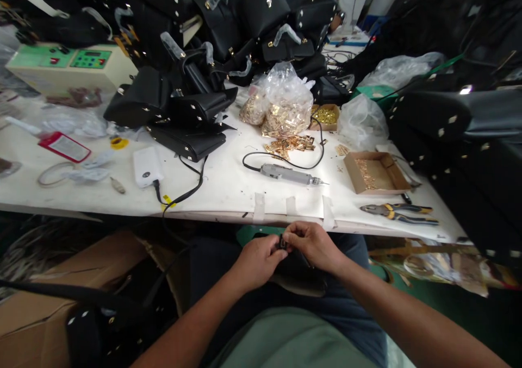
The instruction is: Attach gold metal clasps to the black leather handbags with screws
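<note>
Head view: left hand (256, 260), right hand (310, 242), pinch-tight on black piece (282, 242)

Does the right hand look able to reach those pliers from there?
Probably yes: the pliers lie by the near edge of the table, nothing piled between, though the right hand holds a small dark piece.

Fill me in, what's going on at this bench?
A seated person pinches a small dark piece with a metal-looking frame between the fingertips of the left hand and right hand, above a black item in the lap. The piece is too small to identify. On the white-topped bench, a corded electric screwdriver lies unheld near loose gold-coloured hardware, with pliers to the right. Black handbags are piled behind.
</note>
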{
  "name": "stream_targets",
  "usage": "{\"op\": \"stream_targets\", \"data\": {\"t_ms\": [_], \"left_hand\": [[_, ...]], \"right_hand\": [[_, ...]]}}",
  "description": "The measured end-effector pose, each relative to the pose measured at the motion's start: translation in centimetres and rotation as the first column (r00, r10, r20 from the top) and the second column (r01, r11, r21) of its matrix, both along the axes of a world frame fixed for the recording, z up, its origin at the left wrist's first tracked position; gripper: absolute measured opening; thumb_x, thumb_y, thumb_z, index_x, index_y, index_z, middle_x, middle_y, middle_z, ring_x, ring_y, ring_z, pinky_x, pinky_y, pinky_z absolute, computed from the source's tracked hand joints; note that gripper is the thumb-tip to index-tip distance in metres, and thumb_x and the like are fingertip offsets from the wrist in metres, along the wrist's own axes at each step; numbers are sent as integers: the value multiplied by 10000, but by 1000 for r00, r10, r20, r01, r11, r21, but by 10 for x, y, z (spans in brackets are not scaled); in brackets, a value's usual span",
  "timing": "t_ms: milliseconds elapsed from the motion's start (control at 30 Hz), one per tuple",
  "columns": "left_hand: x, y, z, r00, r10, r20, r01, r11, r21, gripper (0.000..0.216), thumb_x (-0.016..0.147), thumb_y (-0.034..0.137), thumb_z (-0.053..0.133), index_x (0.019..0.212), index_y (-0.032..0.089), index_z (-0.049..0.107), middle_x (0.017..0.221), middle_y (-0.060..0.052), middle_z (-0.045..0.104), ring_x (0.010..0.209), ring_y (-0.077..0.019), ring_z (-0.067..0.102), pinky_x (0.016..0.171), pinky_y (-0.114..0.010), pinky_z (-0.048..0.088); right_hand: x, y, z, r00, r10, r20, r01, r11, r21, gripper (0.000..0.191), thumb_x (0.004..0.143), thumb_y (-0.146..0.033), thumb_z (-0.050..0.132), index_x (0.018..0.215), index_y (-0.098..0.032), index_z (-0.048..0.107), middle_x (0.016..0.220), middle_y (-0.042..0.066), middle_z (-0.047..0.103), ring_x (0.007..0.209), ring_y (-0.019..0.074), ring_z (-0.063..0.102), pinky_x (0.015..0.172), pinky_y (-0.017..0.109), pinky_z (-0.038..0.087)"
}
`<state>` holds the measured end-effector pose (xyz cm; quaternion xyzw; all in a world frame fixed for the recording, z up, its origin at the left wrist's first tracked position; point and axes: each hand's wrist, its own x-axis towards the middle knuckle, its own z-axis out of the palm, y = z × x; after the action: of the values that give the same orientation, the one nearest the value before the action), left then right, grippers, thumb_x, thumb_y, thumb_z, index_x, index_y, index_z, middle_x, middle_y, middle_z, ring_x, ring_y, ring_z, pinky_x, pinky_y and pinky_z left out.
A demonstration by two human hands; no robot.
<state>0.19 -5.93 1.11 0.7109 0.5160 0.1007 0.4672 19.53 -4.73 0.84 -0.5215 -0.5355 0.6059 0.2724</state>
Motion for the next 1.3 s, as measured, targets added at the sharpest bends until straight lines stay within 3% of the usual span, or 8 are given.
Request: {"op": "stream_targets", "data": {"t_ms": [100,267,600,700,867,967,1100,1300], "left_hand": [[-4,-8,-5,1000,-27,3,27,996,-82,166,913,287,589,783,194,635,717,9,636,667,-161,571,591,-266,349],[-11,-1,6,998,-68,8,66,983,173,122,825,245,723,913,204,649,967,-40,677,948,-222,607,840,-317,441],[-17,10,82,970,-177,166,183,983,-20,320,882,203,640,1192,267,588,952,8,716,827,-183,660,723,-267,443],[-12,33,72,956,-152,250,195,968,-157,382,843,200,652,1218,240,594,827,31,659,686,-147,592,605,-236,421],[-2,60,27,962,-78,263,139,965,-222,338,812,234,677,1142,182,628,769,29,645,631,-129,565,567,-224,404],[4,58,15,990,22,141,-6,994,-114,354,838,268,686,1178,195,616,760,20,683,653,-158,619,580,-244,414],[9,46,14,982,145,-122,-117,970,212,358,850,287,737,1181,237,610,864,-7,753,807,-224,699,707,-309,469],[7,38,2,976,147,-160,11,703,711,143,933,309,691,1041,215,688,1158,-91,740,1078,-278,646,933,-412,458]], "right_hand": [[-4,-13,-11,999,-24,-39,21,998,-63,282,900,-430,662,759,-187,685,678,-1,682,630,141,601,627,254,443],[-7,-8,-4,970,-121,-212,92,986,-142,345,858,-510,725,791,-173,689,708,11,685,645,140,615,638,256,468],[-2,-9,65,962,-128,-243,95,985,-145,389,823,-565,763,797,-180,711,692,32,694,623,156,630,618,272,482],[-1,7,54,956,-156,-249,118,980,-160,389,785,-551,793,777,-174,701,688,23,686,612,147,625,604,265,473],[4,34,23,976,-147,-157,138,988,-70,361,799,-509,768,794,-158,682,668,14,687,594,127,607,578,241,445],[7,44,14,990,-117,-81,116,993,-18,347,852,-498,713,817,-155,676,644,16,690,573,118,597,560,227,438],[7,54,10,992,-126,-22,126,991,-38,317,869,-467,689,814,-155,676,596,10,669,497,102,568,466,199,401],[4,70,12,989,-143,41,144,989,-16,238,873,-388,685,780,-169,676,589,10,677,429,104,562,385,198,373]]}}
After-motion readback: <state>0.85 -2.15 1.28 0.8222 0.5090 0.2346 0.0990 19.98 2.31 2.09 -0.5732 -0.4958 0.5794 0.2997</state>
